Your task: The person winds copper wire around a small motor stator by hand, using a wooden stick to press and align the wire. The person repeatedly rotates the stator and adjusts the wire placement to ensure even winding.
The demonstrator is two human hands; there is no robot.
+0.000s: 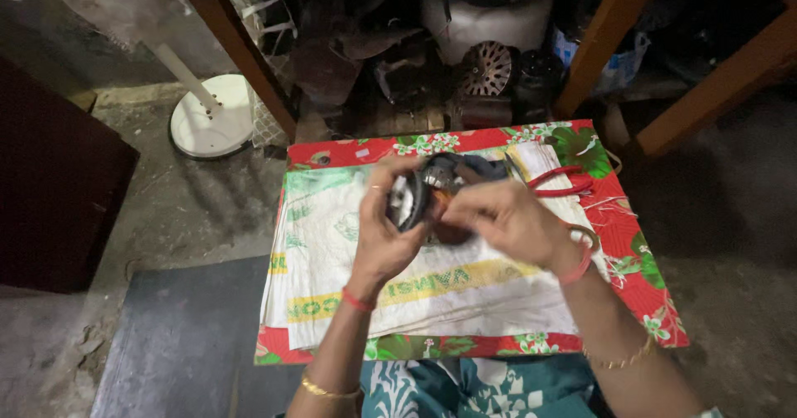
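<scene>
A low desk [618, 244] with a red flowered cover and white sacks [465, 293] is seen mid-frame. A small dark round metal part [432, 194] is held above it, near the centre. The left hand [386, 235] is closed around it, and the right hand [506, 219] is closed on it too.

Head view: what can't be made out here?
- Dark round metal part held between left hand and right hand: fingers cover most of it, motion blurs it; kind unclear.
- Red-handled tool on the white woven sack: its working end hidden behind the right hand.
- Shelf clutter behind the red floral cloth: too dark.
- White round fan base: its pole is cut off by something at top.
</scene>
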